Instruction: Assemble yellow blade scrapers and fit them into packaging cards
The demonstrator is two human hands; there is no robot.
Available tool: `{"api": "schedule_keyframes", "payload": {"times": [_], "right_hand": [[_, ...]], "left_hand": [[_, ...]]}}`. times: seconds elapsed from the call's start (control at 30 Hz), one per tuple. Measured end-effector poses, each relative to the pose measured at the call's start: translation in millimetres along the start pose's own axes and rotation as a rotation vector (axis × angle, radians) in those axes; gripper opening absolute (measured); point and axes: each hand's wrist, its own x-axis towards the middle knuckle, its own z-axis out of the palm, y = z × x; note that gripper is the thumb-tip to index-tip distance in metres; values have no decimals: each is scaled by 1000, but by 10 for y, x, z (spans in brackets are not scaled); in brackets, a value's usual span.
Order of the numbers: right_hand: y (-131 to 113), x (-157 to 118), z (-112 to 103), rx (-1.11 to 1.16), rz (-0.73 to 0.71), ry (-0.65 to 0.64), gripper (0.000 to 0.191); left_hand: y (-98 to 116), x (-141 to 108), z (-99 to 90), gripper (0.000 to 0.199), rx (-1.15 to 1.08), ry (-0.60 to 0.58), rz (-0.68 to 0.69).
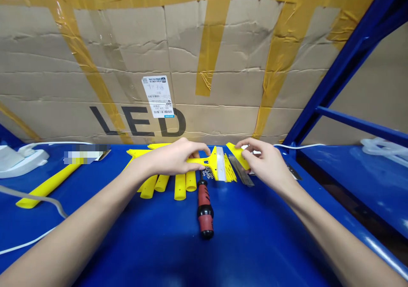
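From where I stand, the L hand has thumb & fingers closed on the neck of a yellow scraper, whose wide head points R w/ a metal blade along its edge. The scraper is mid-table, just above the red-and-black screwdriver, whose handle has dark marks I can't read. R hand grips the R side of a flat yellow piece btwn thumb & fingers; can't tell if it's clear of the metal strips just below. Btwn blade & strips: a bunch of thin yellow strips. Small metal bits are heaped under the scraper's neck, & yellow handles lie fanned out by the L hand & wrist. Far L on the blue table, another yellow handle lies at a slant, its top end pixelated. Behind it all, a big cardboard box reads "LED" in large black caps, w/ yellowish tape over it. White label above the "D" has barcodes, a QR-type square & a blue block; its print's too small to read.
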Motion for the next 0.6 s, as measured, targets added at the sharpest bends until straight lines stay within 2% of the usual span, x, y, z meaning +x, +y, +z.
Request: {"api": "schedule_keyframes", "payload": {"times": [0.1,0.17,0.23,0.27,0.43,0.6], "right_hand": [[8,-1,14,61,-21,18,12],[37,5,35,150,-12,50,21],[71,17,55,288,45,61,40],[84,24,62,363,90,45,44],[43,33,77,705,318,-64,35],[-42,2,74,800,274,-158,49]], "left_hand": [[4,0,-7,41,2,-5,-6],[12,-2,-16,41,4,-7,-12],[21,-6,-26,40,7,-5,-10],[25,-8,-31,40,8,-2,-7],[27,-15,-34,40,4,-3,4],[30,-13,-29,40,15,-4,-1]]}}
